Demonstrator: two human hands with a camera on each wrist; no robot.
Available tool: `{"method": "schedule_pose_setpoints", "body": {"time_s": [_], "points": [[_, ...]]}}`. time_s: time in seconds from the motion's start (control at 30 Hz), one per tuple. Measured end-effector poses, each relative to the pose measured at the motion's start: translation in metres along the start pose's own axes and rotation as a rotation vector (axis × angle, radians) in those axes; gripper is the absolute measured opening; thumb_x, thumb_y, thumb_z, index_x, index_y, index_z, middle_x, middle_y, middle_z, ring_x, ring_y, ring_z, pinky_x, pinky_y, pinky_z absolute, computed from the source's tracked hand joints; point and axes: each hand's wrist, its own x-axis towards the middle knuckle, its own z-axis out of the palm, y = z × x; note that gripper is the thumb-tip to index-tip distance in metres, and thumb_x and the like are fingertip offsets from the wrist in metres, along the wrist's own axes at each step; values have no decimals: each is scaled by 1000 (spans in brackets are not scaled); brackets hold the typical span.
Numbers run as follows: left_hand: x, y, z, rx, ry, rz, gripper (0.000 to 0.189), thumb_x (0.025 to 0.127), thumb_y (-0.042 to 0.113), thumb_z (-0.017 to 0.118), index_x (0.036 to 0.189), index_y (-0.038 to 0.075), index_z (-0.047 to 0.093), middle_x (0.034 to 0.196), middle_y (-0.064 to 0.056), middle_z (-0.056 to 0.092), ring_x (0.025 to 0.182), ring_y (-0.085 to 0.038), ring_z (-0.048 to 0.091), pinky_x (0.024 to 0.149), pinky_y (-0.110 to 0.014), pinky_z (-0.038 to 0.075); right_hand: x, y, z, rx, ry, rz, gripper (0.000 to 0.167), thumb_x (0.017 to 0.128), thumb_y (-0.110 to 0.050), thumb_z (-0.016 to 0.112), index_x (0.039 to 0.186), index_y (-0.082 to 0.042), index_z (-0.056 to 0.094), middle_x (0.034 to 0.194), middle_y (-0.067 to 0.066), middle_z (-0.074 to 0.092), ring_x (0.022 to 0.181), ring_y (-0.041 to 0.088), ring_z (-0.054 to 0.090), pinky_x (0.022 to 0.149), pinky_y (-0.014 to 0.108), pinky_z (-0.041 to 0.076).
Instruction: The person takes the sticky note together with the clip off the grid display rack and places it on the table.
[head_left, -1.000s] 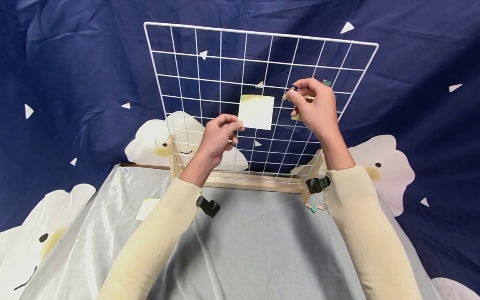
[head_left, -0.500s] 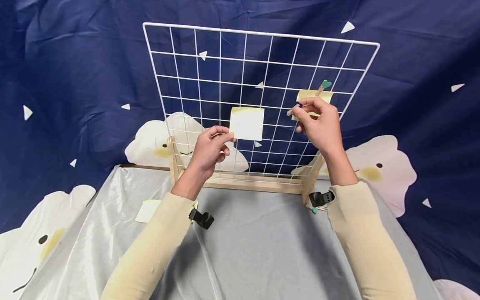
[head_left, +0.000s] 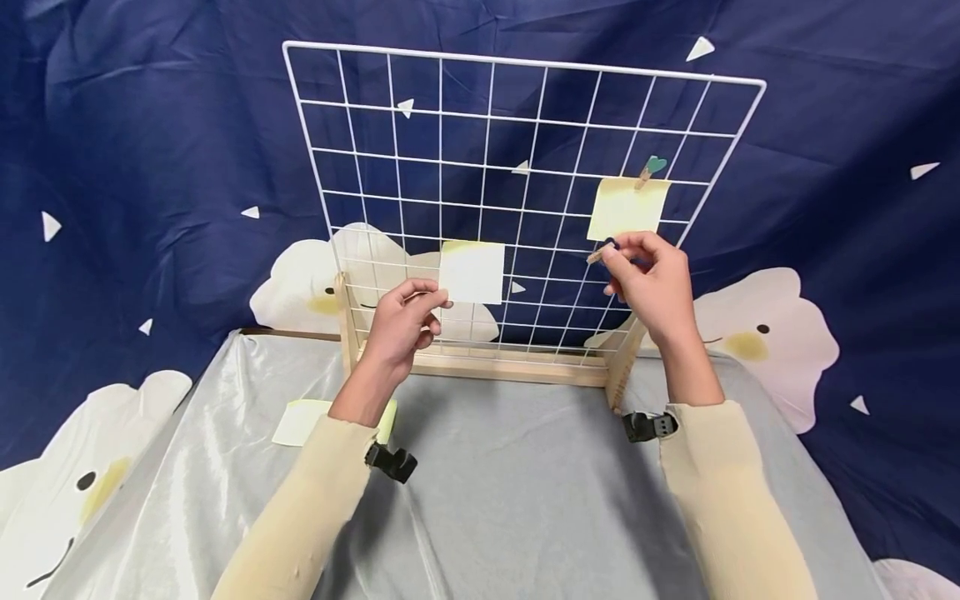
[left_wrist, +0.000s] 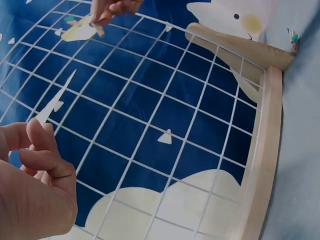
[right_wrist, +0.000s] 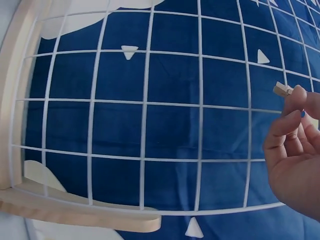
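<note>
My left hand [head_left: 402,323] pinches the lower left corner of a pale yellow sticky note [head_left: 471,273], held in front of the white wire grid [head_left: 525,61]. In the left wrist view that note [left_wrist: 56,101] shows nearly edge-on. My right hand [head_left: 654,282] pinches a small wooden clothespin [head_left: 597,253] with something dark blue at its end; the fingers hide part of it. Just above this hand, another yellow sticky note [head_left: 626,208] hangs on the grid under a clothespin with a green heart [head_left: 654,165].
The grid stands in a wooden base [head_left: 510,367] on a grey cloth [head_left: 510,467]. More sticky notes [head_left: 296,422] lie on the cloth at the left, partly behind the left sleeve. A green-topped clothespin [left_wrist: 294,38] lies beside the base's right foot. A dark blue curtain [head_left: 187,125] hangs behind.
Both hands have come down in front of the grid, the left also shifting left with its sticky note and the right slightly right with the clothespin. The clipped note is now uncovered.
</note>
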Motion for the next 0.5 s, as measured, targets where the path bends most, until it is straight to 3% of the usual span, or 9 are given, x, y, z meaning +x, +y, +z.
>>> {"method": "schedule_pose_setpoints", "body": {"time_s": [0.5], "points": [[-14,-20,-17,-24,39,-35,8,98,8,65,103,6,58,81,0,68,49,-6,48,43,-18,28,-22,22,-13,-21,14,82,28,100,-14,66,115,7,59,84,-8,62,56,5,62,53,19,49]]}}
